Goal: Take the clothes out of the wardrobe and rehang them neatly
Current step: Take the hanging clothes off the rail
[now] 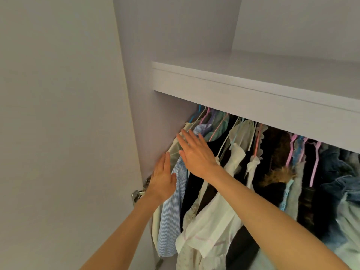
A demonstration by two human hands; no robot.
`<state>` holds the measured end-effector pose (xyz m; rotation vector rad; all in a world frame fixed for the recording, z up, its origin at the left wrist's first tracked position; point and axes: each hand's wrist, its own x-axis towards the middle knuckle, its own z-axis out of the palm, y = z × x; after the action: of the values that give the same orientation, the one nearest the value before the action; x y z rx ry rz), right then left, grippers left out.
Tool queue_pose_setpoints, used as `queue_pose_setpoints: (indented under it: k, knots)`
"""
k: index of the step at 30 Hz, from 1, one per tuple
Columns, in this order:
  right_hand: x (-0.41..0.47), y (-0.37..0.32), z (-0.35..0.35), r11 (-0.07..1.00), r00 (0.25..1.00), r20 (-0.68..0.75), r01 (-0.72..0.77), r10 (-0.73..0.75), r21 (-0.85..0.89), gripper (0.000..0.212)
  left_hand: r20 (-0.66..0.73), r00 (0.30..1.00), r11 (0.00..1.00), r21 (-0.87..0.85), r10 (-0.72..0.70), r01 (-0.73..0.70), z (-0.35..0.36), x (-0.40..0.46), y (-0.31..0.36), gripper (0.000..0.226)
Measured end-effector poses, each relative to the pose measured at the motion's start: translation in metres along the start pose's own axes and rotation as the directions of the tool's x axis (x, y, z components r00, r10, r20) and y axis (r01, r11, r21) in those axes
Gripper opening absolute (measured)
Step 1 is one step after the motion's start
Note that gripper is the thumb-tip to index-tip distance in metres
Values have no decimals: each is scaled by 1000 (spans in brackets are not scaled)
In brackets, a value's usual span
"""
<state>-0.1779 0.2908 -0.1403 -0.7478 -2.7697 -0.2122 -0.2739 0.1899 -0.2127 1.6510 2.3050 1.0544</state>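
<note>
White wardrobe (pixel 136 78), door open at left with a metal hinge (pixel 138 193) exposed; a white shelf (pixel 243 88) spans above the hanging space. Clothes (pixel 224 191) hang crowded beneath it on pink and blue hangers: white tops, dark garments, denim at right. Both hands are flat with fingers straight: left hand (pixel 163 182) against the blue-striped shirt (pixel 169 217), right hand (pixel 194 152) over the leftmost garments' shoulders.

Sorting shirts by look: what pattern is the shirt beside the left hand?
Fine blue-and-white stripes on the shirt, clearest in the head view, right of the left hand.
</note>
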Motion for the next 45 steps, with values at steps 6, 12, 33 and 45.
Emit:
queue_pose_setpoints:
  k: [6,12,33,45]
  knots:
    - [6,20,20,999,995,86,-46,44,25,48,12,998,998,-23,66,-65,3,-3,-9,58]
    - [-18,36,22,993,988,-115,-108,102,-52,46,-8,1000,994,-107,19,-20,-3,9,3,44]
    - [-74,70,27,968,946,-244,-240,215,-77,48,-152,988,985,-172,-38,11,13,83,54,26]
    - [-74,71,32,962,957,-179,-251,229,-109,57,-278,960,976,-196,40,-97,-23,88,73,23]
